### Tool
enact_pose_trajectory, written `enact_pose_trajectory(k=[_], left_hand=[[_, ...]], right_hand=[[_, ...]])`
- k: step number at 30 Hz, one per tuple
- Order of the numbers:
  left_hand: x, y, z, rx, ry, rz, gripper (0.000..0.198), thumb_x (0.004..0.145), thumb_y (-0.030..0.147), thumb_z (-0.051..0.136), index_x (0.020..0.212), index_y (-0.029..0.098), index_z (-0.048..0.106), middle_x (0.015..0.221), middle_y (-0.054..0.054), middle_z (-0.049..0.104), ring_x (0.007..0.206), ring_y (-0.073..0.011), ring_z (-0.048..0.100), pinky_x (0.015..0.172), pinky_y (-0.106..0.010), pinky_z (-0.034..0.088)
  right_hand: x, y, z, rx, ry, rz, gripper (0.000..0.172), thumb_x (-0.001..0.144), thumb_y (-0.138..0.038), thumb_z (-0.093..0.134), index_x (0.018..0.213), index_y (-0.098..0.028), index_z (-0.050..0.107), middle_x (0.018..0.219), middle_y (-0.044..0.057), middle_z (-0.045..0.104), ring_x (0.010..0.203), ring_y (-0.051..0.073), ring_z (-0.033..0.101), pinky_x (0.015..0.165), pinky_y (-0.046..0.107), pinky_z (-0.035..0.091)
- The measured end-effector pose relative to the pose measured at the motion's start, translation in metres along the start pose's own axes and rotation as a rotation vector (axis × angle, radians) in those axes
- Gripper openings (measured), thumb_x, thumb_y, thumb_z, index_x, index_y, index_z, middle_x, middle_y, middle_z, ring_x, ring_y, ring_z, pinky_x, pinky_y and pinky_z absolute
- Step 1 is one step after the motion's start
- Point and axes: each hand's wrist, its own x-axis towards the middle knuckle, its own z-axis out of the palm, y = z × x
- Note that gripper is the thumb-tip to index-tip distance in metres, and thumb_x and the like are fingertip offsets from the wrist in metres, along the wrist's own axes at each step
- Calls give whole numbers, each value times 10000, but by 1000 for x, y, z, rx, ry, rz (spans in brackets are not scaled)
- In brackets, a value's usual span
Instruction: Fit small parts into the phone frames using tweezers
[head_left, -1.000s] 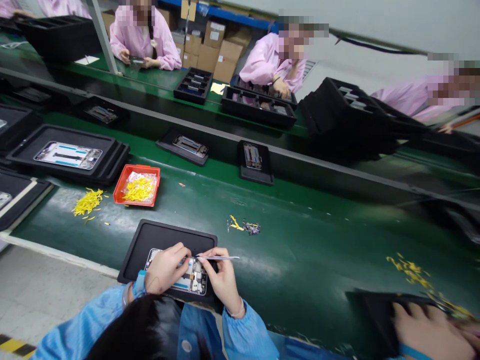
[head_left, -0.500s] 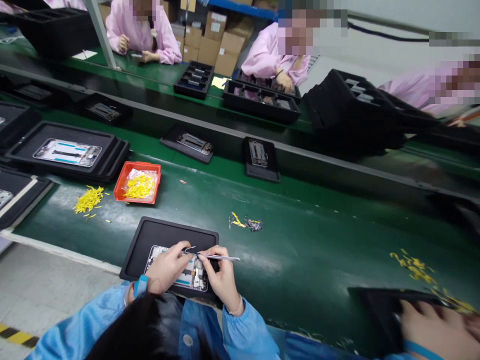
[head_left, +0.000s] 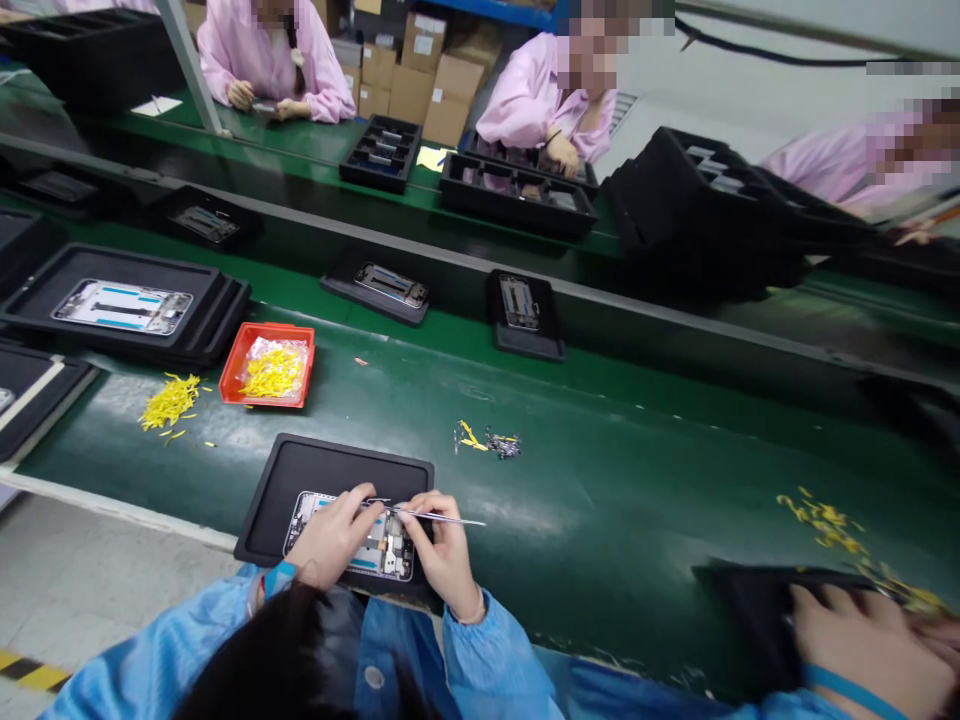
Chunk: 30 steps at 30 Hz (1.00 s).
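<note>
silver-rimmed phone frame [head_left: 394, 562], blue strips [head_left: 363, 563], right hand [head_left: 444, 555] pinching slim tool [head_left: 461, 520], left hand [head_left: 328, 541] grip unclear

No text can be read; labels [head_left: 423, 45] on the cardboard boxes [head_left: 411, 92] are too small.

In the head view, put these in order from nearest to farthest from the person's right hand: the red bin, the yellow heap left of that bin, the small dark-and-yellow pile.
From the right hand:
1. Small dark-and-yellow pile: just beyond the hand, slightly right.
2. Red bin: well off to the left, farther forward.
3. Yellow heap: farthest, left of the bin.
</note>
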Motion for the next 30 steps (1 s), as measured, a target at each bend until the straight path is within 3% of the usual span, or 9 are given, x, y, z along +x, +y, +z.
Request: enact_pose_trajectory(k=[3, 5, 11, 19, 24, 30], left_hand=[[3, 1, -3, -60, -18, -44, 296, 859, 60, 393, 1038, 200, 582, 1034, -68, 599, 737, -123, 614, 655, -199, 521], [5, 2, -5, -72, 4, -49, 256, 879, 100, 388, 1015, 198, 582, 1004, -65, 592, 707, -118, 609, 641, -200, 524], [6, 8, -12, -82, 152, -5, 271, 929, 172, 321, 969, 151, 588, 946, -103, 583, 668, -137, 612, 639, -246, 551], [2, 1, -18, -431, 73, -243, 160, 902, 206, 405, 921, 184, 562, 1060, -91, 555, 614, -85, 616, 576, -187, 535], [7, -2, -21, -412, 24, -257, 172, 882, 176, 383, 839, 195, 549, 992, -45, 570, 534, -59, 567, 535, -165, 499], [10, -2, -23, -361, 27, -213, 177, 872, 157, 354, 843, 199, 523, 955, -32, 544, 661, -86, 611, 561, -154, 479]], right_hand=[[4, -8, -3, 111, 182, -62, 139, 871, -224, 609, 866, -256, 474, 758, -34, 558, 717, 129, 608, 684, 283, 508], [4, -11, -3, 100, 233, -72, 153, 865, -214, 620, 886, -257, 475, 790, -33, 552, 752, 125, 615, 721, 288, 508], [-7, -2, 9, -31, 141, 91, 157, 865, -311, 610, 931, -233, 490, 835, 4, 568, 792, 157, 645, 720, 308, 535], [-10, 2, 9, -92, 43, 140, 161, 872, -335, 586, 940, -235, 479, 827, 21, 591, 797, 175, 648, 714, 320, 536], [-7, -2, 9, -167, -13, 138, 121, 860, -300, 595, 908, -232, 507, 815, 24, 631, 788, 182, 648, 710, 315, 523], [-5, -3, 12, -229, -37, 92, 76, 868, -254, 570, 904, -228, 508, 805, 33, 651, 758, 183, 663, 682, 310, 527]])
